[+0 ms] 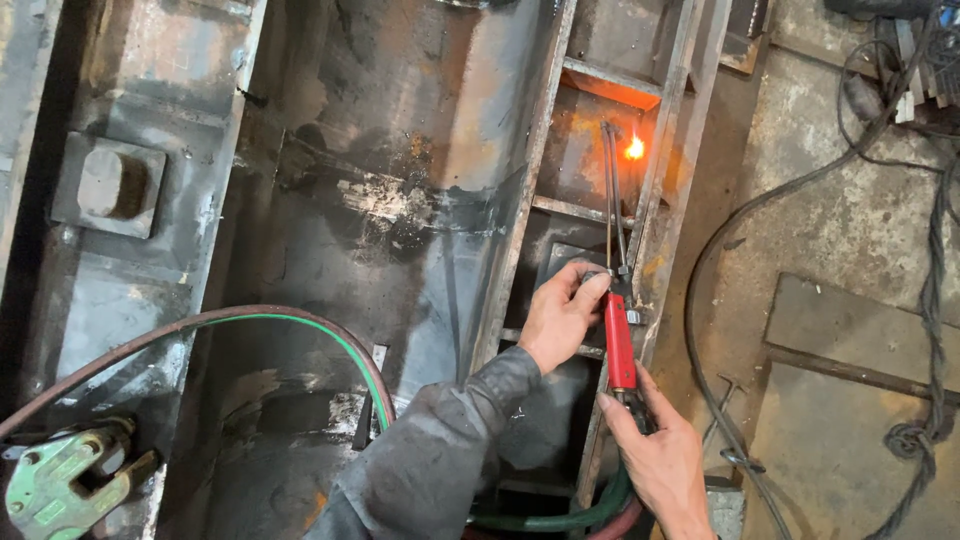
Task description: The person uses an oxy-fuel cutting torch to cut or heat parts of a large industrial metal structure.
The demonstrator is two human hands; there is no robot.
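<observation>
A cutting torch with a red handle [619, 340] and long thin tubes points away from me into a rusty steel frame [548, 130]. Its flame [634, 148] burns orange at the tip, lighting the steel around it. My left hand [558, 315] is closed around the valve end of the torch, just above the red handle. My right hand [660, 455] grips the rear end of the handle, where the hoses join. My left arm wears a grey sleeve [440, 460].
Green and red hoses [300, 325] arc across a large rusty curved steel plate [400, 180] at left. A green clamp-like fitting [60, 480] lies at bottom left. Black cables [935, 300] trail over the concrete floor [850, 210] at right.
</observation>
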